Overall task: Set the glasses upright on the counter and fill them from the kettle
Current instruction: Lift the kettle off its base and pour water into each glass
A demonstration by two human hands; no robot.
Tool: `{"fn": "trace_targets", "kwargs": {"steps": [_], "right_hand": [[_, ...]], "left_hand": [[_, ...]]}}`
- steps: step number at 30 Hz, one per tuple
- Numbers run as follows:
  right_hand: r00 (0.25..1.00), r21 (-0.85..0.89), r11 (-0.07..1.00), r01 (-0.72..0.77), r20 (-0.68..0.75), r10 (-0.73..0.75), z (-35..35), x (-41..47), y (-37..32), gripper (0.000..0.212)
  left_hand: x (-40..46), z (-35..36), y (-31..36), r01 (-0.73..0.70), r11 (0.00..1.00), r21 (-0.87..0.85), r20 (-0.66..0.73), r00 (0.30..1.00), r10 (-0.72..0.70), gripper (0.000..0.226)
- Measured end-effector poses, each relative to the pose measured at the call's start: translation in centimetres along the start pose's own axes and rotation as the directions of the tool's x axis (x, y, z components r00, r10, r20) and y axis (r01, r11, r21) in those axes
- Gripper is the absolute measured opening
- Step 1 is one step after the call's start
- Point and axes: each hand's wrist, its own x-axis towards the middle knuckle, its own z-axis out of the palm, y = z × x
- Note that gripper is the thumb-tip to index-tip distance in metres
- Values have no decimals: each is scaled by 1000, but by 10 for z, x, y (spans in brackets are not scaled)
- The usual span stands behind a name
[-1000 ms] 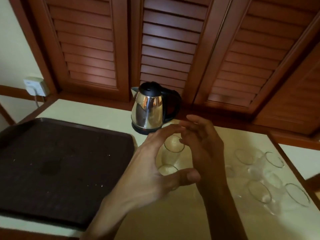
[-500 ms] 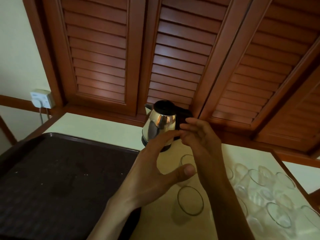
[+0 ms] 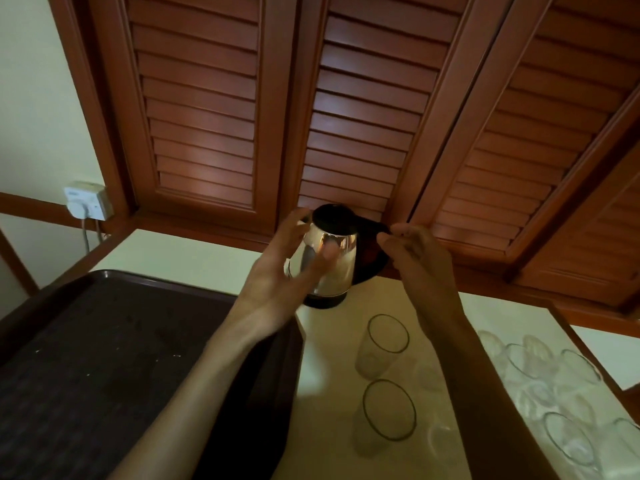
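The kettle (image 3: 327,263) stands at the back of the counter (image 3: 322,341), the left hand (image 3: 280,271) spread open before it, the right hand (image 3: 420,261) loosely curled at its handle, gripping nothing, two glasses (image 3: 388,334) upright nearby, more lying rightward.

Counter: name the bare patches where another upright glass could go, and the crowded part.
Bare counter lies between the kettle, the tray edge and the two upright glasses. Another strip runs behind the tray, left of the kettle. The right end is crowded with glasses lying on their sides.
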Motion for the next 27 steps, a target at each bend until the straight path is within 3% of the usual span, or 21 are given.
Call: {"fn": "trace_targets", "kwargs": {"steps": [3, 6, 10, 13, 17, 19, 22, 27], "right_hand": [[997, -85, 993, -77, -23, 76, 2, 32, 13, 34], [997, -179, 981, -70, -49, 62, 10, 62, 31, 37], [990, -202, 969, -142, -14, 142, 22, 96, 53, 58], [938, -71, 936, -346, -8, 346, 26, 111, 61, 68], [844, 158, 834, -528, -14, 537, 23, 131, 81, 55], [832, 184, 819, -543, -10, 554, 23, 136, 88, 43], [829, 204, 811, -549, 6, 560, 25, 138, 91, 42], [830, 337, 788, -515, -34, 557, 32, 137, 94, 41]], "left_hand": [[36, 1, -15, 120, 992, -36, -94, 988, -123, 68], [71, 5, -38, 211, 977, -36, -126, 969, -214, 86], [110, 15, -61, 327, 939, -103, -162, 926, -340, 82], [128, 29, -75, 383, 910, -158, -140, 904, -404, 78], [129, 46, -95, 361, 908, -213, -228, 885, -405, 58], [130, 49, -103, 324, 914, -244, -258, 887, -383, 51], [136, 52, -108, 307, 912, -271, -265, 888, -377, 41], [140, 56, -110, 288, 915, -284, -327, 868, -374, 46]]}}
